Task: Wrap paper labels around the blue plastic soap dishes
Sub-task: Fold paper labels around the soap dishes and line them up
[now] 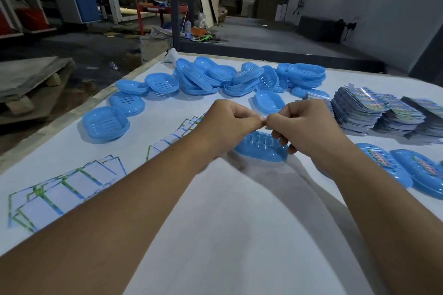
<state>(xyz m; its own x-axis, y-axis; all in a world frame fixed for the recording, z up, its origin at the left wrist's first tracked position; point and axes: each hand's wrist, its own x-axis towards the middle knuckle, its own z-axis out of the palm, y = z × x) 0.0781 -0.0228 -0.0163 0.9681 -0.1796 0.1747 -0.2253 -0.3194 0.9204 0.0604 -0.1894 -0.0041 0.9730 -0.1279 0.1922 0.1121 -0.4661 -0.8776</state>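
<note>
Dim workshop floor and stacked boards lay beyond our white-covered table (pixel 227 223). We had our left hand (pixel 230 124) and right hand (pixel 304 124) meeting fingertip to fingertip, fingers curled in a pinch on something too small to name, just above an upturned soap dish (pixel 261 148). Bare dishes (pixel 239 76) were heaped at the far edge, label sheets (pixel 72 187) fanned left within reach, printed stacks (pixel 383 112) right, and wrapped dishes (pixel 419 170) parked aside, presumably finished.
</note>
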